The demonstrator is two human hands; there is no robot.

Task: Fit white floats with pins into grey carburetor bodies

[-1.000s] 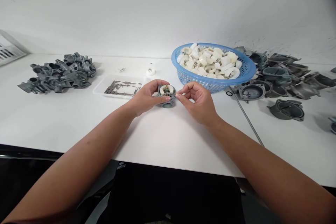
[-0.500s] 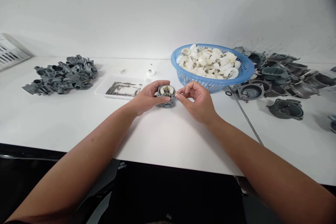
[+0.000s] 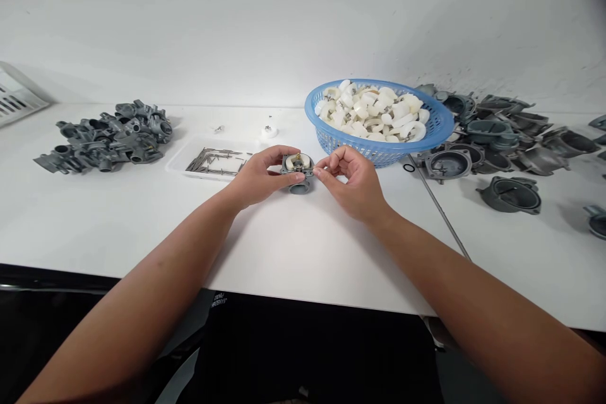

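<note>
A grey metal part [image 3: 300,188] with a cream-white float [image 3: 292,165] and a brass piece on top sits near the middle of the white table. My left hand [image 3: 262,175] grips it from the left, thumb along the front and fingers behind. At its right edge is my right hand [image 3: 349,182], thumb and forefinger pinched together. Whatever lies between those fingertips is too small to make out. Left of my left hand, a shallow white tray [image 3: 178,163] holds thin metal pins [image 3: 213,161].
A blue basket [image 3: 442,132] full of white floats [image 3: 374,110] stands behind my right hand. Grey castings [image 3: 108,137] are heaped at the left, grey bowl-shaped parts [image 3: 509,194] at the right. A white float piece [image 3: 269,132] and a black ring [image 3: 409,168] lie on the table.
The whole view has shifted slightly, so things appear a little further left. Both hands keep nearly the same pose around the metal part.
</note>
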